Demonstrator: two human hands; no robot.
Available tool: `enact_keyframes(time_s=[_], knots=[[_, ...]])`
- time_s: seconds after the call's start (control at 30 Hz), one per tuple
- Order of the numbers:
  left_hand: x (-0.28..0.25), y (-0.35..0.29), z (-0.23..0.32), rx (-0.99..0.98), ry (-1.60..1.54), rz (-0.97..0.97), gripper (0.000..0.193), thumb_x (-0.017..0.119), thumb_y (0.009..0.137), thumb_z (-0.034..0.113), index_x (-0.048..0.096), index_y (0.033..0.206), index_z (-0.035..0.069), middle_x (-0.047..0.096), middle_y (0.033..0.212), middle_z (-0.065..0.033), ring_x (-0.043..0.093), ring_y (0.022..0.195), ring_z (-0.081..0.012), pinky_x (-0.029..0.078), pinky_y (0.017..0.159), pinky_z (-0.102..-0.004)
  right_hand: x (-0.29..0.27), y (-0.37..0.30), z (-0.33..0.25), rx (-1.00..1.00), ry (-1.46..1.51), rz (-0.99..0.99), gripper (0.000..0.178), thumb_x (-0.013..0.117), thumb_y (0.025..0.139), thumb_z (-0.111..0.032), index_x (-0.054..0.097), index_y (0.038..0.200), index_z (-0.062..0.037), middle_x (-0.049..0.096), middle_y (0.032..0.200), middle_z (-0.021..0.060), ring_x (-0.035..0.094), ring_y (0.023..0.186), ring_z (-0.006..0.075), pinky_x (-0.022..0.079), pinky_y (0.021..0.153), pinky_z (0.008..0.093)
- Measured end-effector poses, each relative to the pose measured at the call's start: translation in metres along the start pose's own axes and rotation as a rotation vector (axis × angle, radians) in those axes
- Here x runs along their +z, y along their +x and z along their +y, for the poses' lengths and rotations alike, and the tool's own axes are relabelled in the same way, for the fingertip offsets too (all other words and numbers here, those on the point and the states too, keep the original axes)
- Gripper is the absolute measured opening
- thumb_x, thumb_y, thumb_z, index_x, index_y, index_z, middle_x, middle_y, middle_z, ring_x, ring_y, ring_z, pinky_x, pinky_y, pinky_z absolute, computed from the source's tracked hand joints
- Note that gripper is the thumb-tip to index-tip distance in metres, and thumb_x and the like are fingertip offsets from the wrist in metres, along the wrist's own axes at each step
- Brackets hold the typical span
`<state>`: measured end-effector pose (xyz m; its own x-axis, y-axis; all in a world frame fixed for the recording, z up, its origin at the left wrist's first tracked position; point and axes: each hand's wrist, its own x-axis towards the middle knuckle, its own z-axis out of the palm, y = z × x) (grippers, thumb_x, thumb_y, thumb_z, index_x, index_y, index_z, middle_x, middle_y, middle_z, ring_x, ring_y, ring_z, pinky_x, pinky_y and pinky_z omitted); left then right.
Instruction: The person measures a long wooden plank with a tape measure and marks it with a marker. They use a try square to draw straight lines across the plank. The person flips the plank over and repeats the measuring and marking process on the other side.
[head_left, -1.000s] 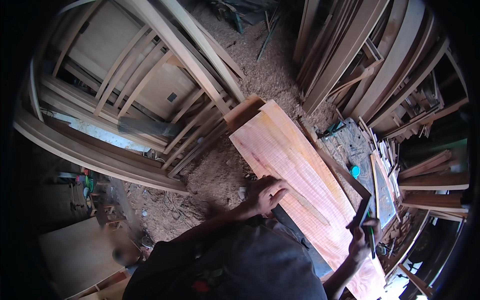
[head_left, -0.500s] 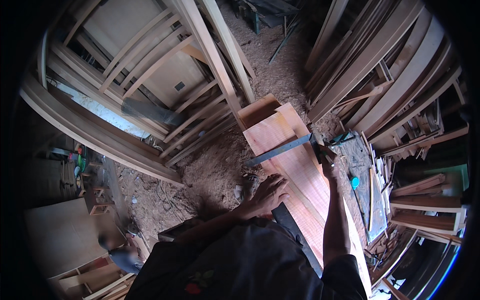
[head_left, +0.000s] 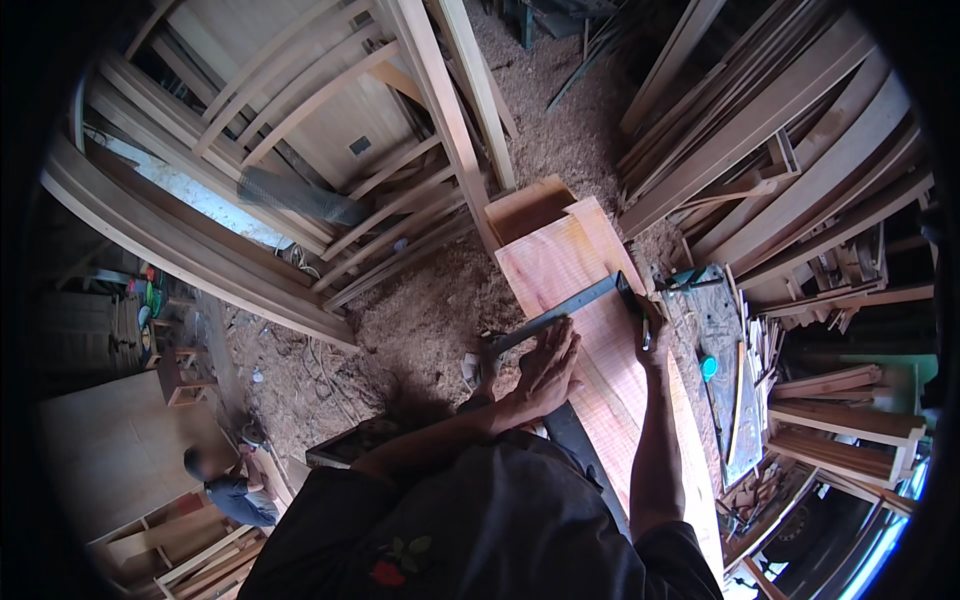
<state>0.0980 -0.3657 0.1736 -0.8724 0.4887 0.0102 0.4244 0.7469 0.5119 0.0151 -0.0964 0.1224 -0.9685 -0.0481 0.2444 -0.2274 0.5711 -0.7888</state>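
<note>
A long reddish plank [head_left: 600, 370] stretches diagonally away from my body. Across it lies the dark metal blade of a carpenter's square [head_left: 572, 303], its stock against the plank's right edge. My right hand [head_left: 652, 340] is closed round that stock; a small pale stick shows between its fingers, too small to name surely. My left hand [head_left: 545, 378] lies at the plank's left edge with fingers stretched out, their tips close by the blade. Whether they touch it I cannot tell. Under the plank's far end is a box-like wooden piece [head_left: 515, 212].
Tall timber frames [head_left: 440, 110] stand at the left, and long boards [head_left: 760, 130] lean at the right. A cluttered worktop [head_left: 715, 330] with a turquoise round item [head_left: 709, 367] sits beside the plank. Another person [head_left: 235, 490] is at lower left. Shavings cover the floor [head_left: 410, 300].
The square has slid nearer to me along the plank, my right hand moving with it. My left hand has shifted slightly, its fingers now closer to the blade. The view has tilted a little.
</note>
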Motion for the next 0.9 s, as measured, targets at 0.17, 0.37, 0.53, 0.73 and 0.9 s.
enact_keyframes(time_s=[0.17, 0.37, 0.53, 0.73, 0.9], knots=[[-0.001, 0.007, -0.003, -0.037, -0.007, 0.0, 0.097, 0.08, 0.088, 0.042, 0.036, 0.155, -0.011, 0.024, 0.167, -0.0334, 0.019, 0.158, -0.0473, 0.016, 0.13, -0.058, 0.011, 0.007, 0.007, -0.113, -0.039, 0.087, 0.037, 0.061, 0.096, -0.008, 0.066, 0.131, 0.0029, 0.071, 0.108, 0.0248, 0.07, 0.096, 0.0377, 0.053, 0.087, 0.0433], [-0.004, 0.009, -0.008, -0.03, -0.06, -0.01, 0.096, 0.077, 0.092, 0.041, 0.031, 0.156, -0.015, 0.015, 0.167, -0.0375, 0.014, 0.158, -0.0508, 0.013, 0.129, -0.0599, 0.015, 0.007, 0.009, -0.157, -0.036, 0.11, 0.038, 0.06, 0.097, -0.009, 0.065, 0.133, 0.0028, 0.072, 0.107, 0.0247, 0.069, 0.097, 0.0395, 0.053, 0.086, 0.0446], [-0.007, 0.008, -0.008, -0.022, -0.059, 0.032, 0.097, 0.076, 0.092, 0.043, 0.03, 0.156, -0.014, 0.016, 0.168, -0.037, 0.014, 0.159, -0.0499, 0.014, 0.129, -0.0584, 0.014, 0.006, 0.011, -0.081, -0.014, 0.053, 0.043, 0.053, 0.094, -0.007, 0.064, 0.134, 0.0043, 0.071, 0.117, 0.0269, 0.069, 0.108, 0.0428, 0.053, 0.096, 0.046], [-0.004, 0.005, -0.011, -0.034, -0.029, 0.052, 0.101, 0.071, 0.094, 0.05, 0.027, 0.159, -0.012, 0.015, 0.17, -0.0345, 0.015, 0.16, -0.0459, 0.013, 0.13, -0.0543, 0.005, 0.011, -0.007, -0.127, -0.096, 0.055, 0.038, 0.059, 0.097, -0.005, 0.066, 0.134, -0.0002, 0.071, 0.118, 0.0253, 0.067, 0.107, 0.0436, 0.054, 0.094, 0.0491], [0.005, 0.003, -0.014, -0.034, 0.087, 0.099, 0.106, 0.071, 0.09, 0.055, 0.026, 0.161, -0.009, 0.016, 0.171, -0.0303, 0.016, 0.16, -0.0422, 0.015, 0.131, -0.0511, 0.006, 0.03, -0.041, 0.014, -0.143, 0.114, 0.029, 0.071, 0.1, -0.019, 0.074, 0.124, -0.0019, 0.07, 0.115, 0.0196, 0.068, 0.101, 0.0334, 0.054, 0.086, 0.0408]])
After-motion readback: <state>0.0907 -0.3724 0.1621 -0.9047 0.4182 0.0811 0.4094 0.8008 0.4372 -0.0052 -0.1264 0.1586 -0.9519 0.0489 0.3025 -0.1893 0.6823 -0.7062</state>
